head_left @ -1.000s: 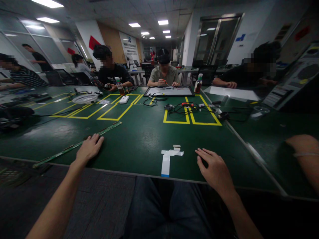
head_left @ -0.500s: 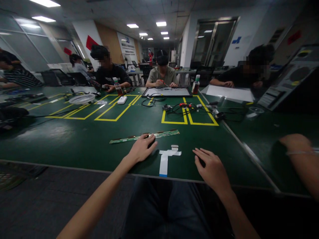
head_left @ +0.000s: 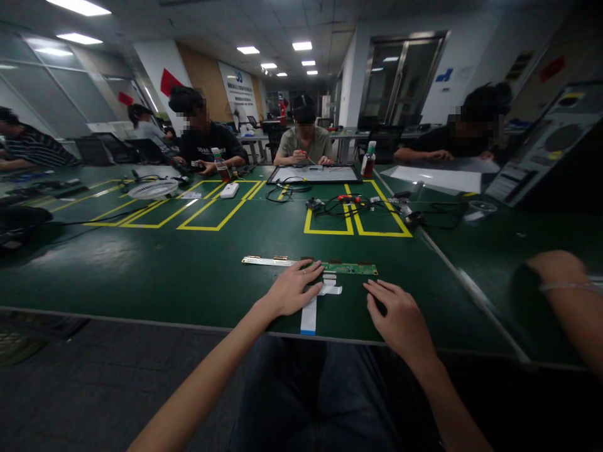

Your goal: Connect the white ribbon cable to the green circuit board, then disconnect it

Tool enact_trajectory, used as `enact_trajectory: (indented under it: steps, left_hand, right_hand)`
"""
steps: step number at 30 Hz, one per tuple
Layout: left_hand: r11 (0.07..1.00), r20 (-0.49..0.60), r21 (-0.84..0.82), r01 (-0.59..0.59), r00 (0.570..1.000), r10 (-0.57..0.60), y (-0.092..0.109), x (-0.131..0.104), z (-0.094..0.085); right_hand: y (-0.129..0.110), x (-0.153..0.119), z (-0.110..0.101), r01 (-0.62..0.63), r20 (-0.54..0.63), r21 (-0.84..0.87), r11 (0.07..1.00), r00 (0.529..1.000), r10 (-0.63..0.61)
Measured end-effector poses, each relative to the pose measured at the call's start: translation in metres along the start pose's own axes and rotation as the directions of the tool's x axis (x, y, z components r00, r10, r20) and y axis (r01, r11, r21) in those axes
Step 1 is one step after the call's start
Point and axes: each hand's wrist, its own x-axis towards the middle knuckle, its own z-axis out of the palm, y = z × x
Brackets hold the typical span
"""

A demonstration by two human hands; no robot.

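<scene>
A long, narrow green circuit board (head_left: 351,268) lies on the green table (head_left: 198,276), slanting slightly down to the right. My left hand (head_left: 294,290) rests palm down with its fingertips on the middle of the board, fingers spread, and covers part of it. Just below the board is a white flat ribbon cable (head_left: 309,315) with a blue end near the table's front edge; my left hand hides part of it. My right hand (head_left: 398,311) lies on the table to the right of the cable, fingers slightly bent and apart, holding nothing.
Across the table, a person holds a red-handled tool over a flat panel (head_left: 315,174). Black cables (head_left: 330,210), a red-handled tool (head_left: 348,199) and two bottles (head_left: 369,160) lie or stand beyond the board. Another person's arm (head_left: 565,289) is at the right, near a computer case (head_left: 546,147).
The circuit board has slid right and turned, with my left hand moving right along with it. My left hand now covers part of the ribbon cable. My right hand has hardly moved.
</scene>
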Motion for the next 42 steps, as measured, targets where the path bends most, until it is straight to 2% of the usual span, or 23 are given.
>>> enact_trajectory:
  steps: [3, 7, 11, 14, 20, 26, 42]
  left_hand:
    - [0.999, -0.025, 0.028, 0.024, 0.999, -0.023, 0.003, -0.001, 0.003]
    - [0.998, -0.054, 0.029, 0.051, 0.997, -0.05, 0.006, 0.0, 0.005]
    - [0.999, -0.071, 0.02, 0.034, 0.997, -0.033, 0.006, 0.001, 0.007]
    - [0.999, -0.089, 0.024, 0.037, 0.995, -0.034, 0.007, 0.001, 0.008]
    - [1.0, -0.085, 0.019, 0.006, 0.996, -0.005, 0.008, -0.002, 0.008]
    - [1.0, 0.001, -0.024, -0.011, 1.0, 0.011, 0.006, -0.004, 0.007]
    - [1.0, 0.003, -0.015, -0.026, 1.0, 0.026, 0.008, -0.007, 0.008]
  right_hand:
    - [-0.006, 0.002, -0.003, 0.027, 0.003, 0.025, 0.999, 1.0, -0.027]
    - [-0.027, 0.012, -0.006, 0.045, 0.027, 0.121, 0.992, 0.998, -0.049]
    - [-0.052, 0.026, 0.003, 0.13, 0.07, 0.177, 0.976, 0.987, -0.144]
    - [-0.06, 0.035, 0.014, 0.152, 0.104, 0.2, 0.968, 0.979, -0.176]
    - [-0.058, 0.036, 0.021, 0.157, 0.156, 0.163, 0.974, 0.971, -0.183]
    - [-0.057, 0.031, 0.019, 0.157, 0.163, 0.131, 0.979, 0.971, -0.177]
    - [-0.059, 0.03, 0.019, 0.171, 0.148, 0.049, 0.984, 0.973, -0.177]
